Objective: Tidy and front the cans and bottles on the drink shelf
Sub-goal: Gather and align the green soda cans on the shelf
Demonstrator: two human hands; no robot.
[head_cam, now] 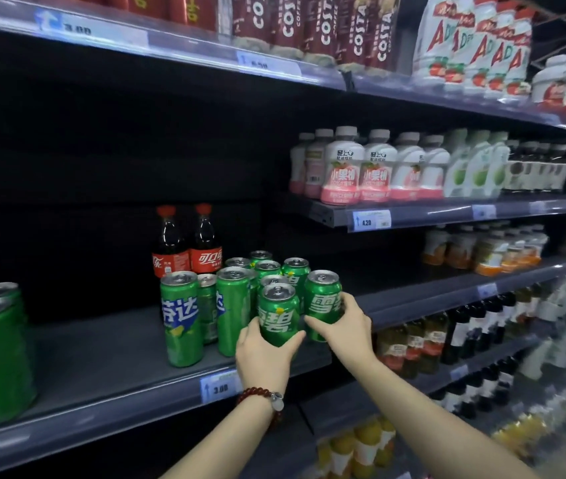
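- Green, glossy aluminium: the left hand curls fingers and thumb round the lower body of a short Sprite can, upright at the front edge of the dark metal shelf.
- The right hand grips a second short green can from its right side, just beside and touching the first.
- A beaded bracelet with a round silver charm circles the left wrist.
- Behind them stand more short green cans, silver pull-tab tops showing.
- To their left stand slim, taller green cans, smooth cylinders.
- Two dark cola bottles with red caps stand toward the shelf's back.
- A white price tag sits on the front edge.
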